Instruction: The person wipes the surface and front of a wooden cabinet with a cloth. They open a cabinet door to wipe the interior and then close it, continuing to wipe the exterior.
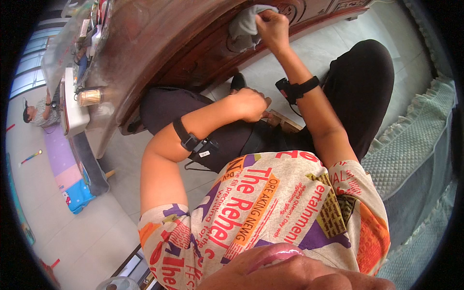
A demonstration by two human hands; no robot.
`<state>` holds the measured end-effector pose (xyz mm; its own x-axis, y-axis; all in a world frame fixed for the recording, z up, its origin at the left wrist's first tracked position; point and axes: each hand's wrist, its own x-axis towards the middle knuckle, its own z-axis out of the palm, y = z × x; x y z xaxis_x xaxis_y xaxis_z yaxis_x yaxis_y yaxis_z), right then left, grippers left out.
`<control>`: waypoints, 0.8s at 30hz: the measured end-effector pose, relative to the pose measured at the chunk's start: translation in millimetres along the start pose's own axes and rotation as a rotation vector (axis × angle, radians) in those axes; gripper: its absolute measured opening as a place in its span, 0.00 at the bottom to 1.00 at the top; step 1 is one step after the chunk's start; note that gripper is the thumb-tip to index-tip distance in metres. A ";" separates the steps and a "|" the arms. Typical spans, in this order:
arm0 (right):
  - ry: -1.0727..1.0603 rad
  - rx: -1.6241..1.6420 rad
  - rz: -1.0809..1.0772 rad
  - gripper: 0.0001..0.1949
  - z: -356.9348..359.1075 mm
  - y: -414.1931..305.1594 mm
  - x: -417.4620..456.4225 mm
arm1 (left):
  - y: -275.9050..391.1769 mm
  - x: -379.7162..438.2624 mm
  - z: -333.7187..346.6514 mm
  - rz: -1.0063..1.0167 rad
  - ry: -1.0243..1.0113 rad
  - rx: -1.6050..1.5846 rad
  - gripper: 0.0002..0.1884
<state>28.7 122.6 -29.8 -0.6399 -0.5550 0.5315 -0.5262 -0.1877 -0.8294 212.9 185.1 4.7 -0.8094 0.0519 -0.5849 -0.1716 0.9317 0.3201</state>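
A grey cloth [245, 28] is pinched in the fingers of my right hand [274, 28], against the carved front of a dark red-brown wooden piece of furniture [188, 67]. My left hand [250, 105] is lower, between my knees, with its fingers curled and one finger pointing down close to a light wooden object [284, 121]. Whether that hand touches or holds anything is hidden. Black straps with small devices are around both forearms.
The furniture's curved top [145, 29] carries a toothpick container [90, 97] and a white box [75, 105]. Another person [40, 108] is at far left, near a colourful covered bench [67, 163]. A quilted green sofa cover [409, 152] lies at right.
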 end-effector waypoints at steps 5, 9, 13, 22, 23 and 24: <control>-0.201 -0.092 0.018 0.13 20.3 -20.2 -26.7 | -4.4 6.8 0.8 -0.036 -0.072 0.010 0.29; -0.327 -0.140 0.024 0.13 39.0 -15.2 -54.2 | -5.1 9.9 4.2 -0.052 -0.133 0.036 0.31; -0.312 -0.127 0.081 0.13 41.9 -12.7 -60.7 | -8.0 9.2 11.5 -0.071 -0.129 0.015 0.32; -0.428 -0.216 0.011 0.16 57.6 35.3 -90.9 | -8.3 4.4 -7.7 -0.058 -0.120 -0.012 0.29; -0.428 -0.218 -0.005 0.16 60.3 45.6 -95.7 | -10.0 3.6 -8.0 -0.059 -0.083 -0.027 0.28; -0.453 -0.263 0.070 0.16 60.5 50.2 -101.7 | -11.9 2.6 -6.3 -0.060 -0.048 -0.048 0.28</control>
<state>101.2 120.6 -135.9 -0.4032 -0.8644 0.3005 -0.6507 0.0399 -0.7583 209.3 171.8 4.0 -0.7690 0.0144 -0.6391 -0.2467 0.9156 0.3174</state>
